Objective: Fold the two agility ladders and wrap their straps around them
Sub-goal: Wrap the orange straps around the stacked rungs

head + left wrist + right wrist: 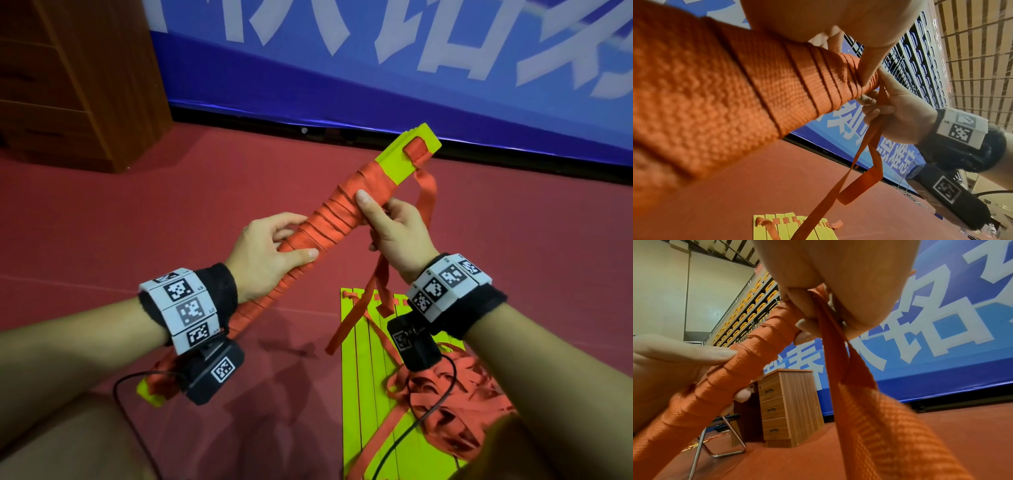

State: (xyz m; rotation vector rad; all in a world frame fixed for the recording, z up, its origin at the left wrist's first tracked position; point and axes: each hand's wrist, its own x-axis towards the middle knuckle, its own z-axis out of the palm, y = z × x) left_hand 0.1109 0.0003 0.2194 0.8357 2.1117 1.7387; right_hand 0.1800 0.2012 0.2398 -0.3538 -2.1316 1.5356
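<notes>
A stack of yellow ladder rungs wound in orange strap, the wrapped ladder (329, 219), slants in the air before me. My left hand (301, 238) grips its middle, thumb on top. Higher up, my right hand (376, 212) presses its thumb on the last turn, and its fingers pinch the loose strap tail (426, 192), which hangs down in loops. The wrapped ladder (756, 84), the right hand (875, 104) and the strap tail (865, 151) also show in the left wrist view. The second ladder (363, 377) lies flat on the floor with its strap pile (455, 404) beside it.
A wooden drawer cabinet (78, 78) stands at the back left, against a blue banner wall (376, 85). A metal chair leg (719, 443) shows near the cabinet (791, 402). Red floor (239, 178) spreads around. A black cable (120, 390) trails from my left wrist.
</notes>
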